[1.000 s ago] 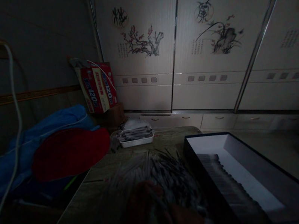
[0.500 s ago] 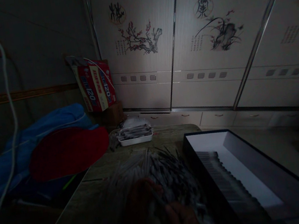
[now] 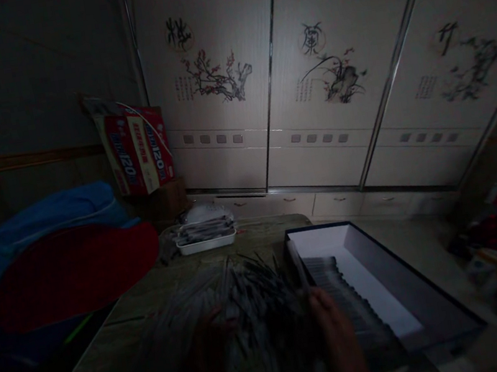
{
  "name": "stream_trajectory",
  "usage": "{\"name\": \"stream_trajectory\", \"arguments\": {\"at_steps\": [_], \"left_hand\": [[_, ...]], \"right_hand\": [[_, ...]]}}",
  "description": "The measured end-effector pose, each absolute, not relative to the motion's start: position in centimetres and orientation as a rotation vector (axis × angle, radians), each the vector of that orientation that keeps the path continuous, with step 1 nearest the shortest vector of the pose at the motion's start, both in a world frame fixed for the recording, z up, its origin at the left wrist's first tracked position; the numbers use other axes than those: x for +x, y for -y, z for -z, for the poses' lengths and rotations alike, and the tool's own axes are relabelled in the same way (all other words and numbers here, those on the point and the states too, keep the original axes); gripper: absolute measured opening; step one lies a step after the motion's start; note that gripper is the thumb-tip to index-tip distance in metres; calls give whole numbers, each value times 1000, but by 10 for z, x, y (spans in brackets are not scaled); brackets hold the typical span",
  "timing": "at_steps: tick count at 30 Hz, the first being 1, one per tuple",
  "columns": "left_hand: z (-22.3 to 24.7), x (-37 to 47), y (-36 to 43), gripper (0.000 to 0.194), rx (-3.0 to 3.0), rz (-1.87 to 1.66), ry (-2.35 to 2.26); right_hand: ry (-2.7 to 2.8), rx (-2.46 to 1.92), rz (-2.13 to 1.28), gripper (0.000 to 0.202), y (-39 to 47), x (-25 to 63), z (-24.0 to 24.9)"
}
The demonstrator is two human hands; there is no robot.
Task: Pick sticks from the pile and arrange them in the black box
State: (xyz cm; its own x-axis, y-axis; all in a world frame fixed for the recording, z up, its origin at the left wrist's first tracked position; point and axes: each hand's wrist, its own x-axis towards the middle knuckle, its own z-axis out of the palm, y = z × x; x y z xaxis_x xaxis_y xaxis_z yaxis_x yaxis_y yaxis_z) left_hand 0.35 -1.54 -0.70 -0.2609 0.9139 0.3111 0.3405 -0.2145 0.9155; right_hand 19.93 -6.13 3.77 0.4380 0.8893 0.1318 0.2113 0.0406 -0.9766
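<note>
My right hand (image 3: 337,329) is closed on a slim pale pen (image 3: 297,263), held upright by the left wall of the open box (image 3: 415,266). Inside that box several pens (image 3: 323,271) lie side by side in a row, their dark ends towards the right. My left hand (image 3: 212,336), dark and blurred, is low over the table among loose pen parts; its fingers are too smeared to read. Clear tubes (image 3: 199,294) spread near it, and a heap of dark pen pieces (image 3: 262,290) lies between my two hands.
A white tray (image 3: 208,244) of thin sticks stands at the table's (image 3: 114,352) far end. Blue cloth (image 3: 58,210) and a red oval piece (image 3: 78,272) lie at the left. A red carton (image 3: 141,149) and sliding cabinet doors (image 3: 226,164) stand behind.
My hands have moved apart. The right one has gone right to the box's edge with the pen, the left one slightly left. The view has turned to the right.
</note>
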Motion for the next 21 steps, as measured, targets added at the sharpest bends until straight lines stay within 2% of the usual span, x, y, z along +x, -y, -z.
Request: {"name": "stream_trajectory", "arguments": {"at_steps": [3, 5, 6, 13, 17, 21], "left_hand": [[14, -2, 10, 31, 1519, -1416, -1493], [18, -5, 6, 32, 1527, -1380, -1473], [20, -6, 5, 32, 1526, -1374, -1469], [24, -9, 1, 33, 1547, -1320, -1453], [32, -15, -2, 36, 1627, -1191, -1460], [48, -19, -5, 32, 1726, -1247, -1464]], "right_hand": [[1296, -1611, -319, 44, 57, 248, -69], [1618, -1944, 156, 38, 46, 284, -84], [1656, -2036, 246, 31, 37, 301, -89], [2045, -2382, 369, 12, -32, 360, -86], [2221, -2441, 370, 30, -65, 357, -68], [2319, -2419, 346, 33, -91, 351, -50]]}}
